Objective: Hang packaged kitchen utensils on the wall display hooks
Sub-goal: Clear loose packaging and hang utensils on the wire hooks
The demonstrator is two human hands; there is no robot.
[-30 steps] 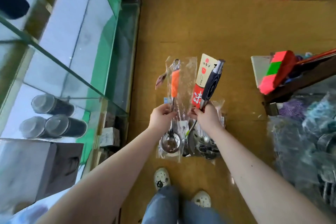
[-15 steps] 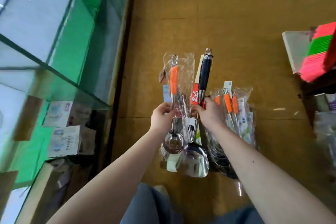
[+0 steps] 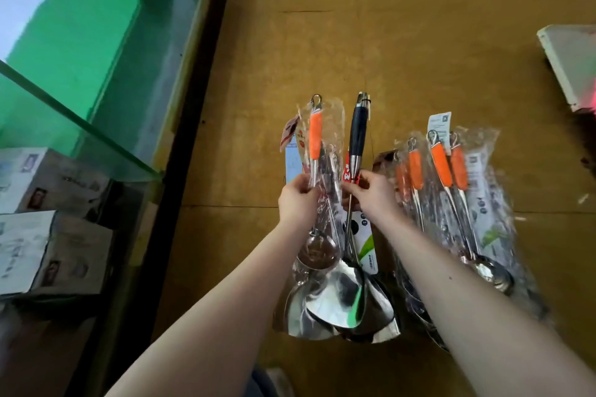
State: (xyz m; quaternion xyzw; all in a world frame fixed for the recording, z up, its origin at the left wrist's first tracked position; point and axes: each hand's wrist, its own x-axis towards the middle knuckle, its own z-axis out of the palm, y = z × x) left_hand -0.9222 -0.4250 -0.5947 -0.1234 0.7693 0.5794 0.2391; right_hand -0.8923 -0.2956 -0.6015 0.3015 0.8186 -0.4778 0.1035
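My left hand (image 3: 298, 200) pinches the shaft of an orange-handled ladle (image 3: 315, 135) wrapped in a clear plastic bag, handle pointing away from me. My right hand (image 3: 371, 195) grips the steel shaft of a dark-blue-handled spatula (image 3: 358, 132) with a red label; its shiny blade (image 3: 338, 300) hangs toward me, over more steel blades. To the right, several bagged orange-handled spoons (image 3: 442, 167) lie in a bunch on the brown floor (image 3: 403, 51). No wall hooks are in view.
A glass display case (image 3: 96, 80) with a green base runs along the left, with printed cardboard boxes (image 3: 48, 219) on its lower shelf. A white board (image 3: 571, 61) juts in at the right edge. My shoe shows at the bottom centre.
The view has tilted down and closed in on the floor. Both hands keep their holds; the spoon bunch on the right now shows fully, and the bright sponges have left the view.
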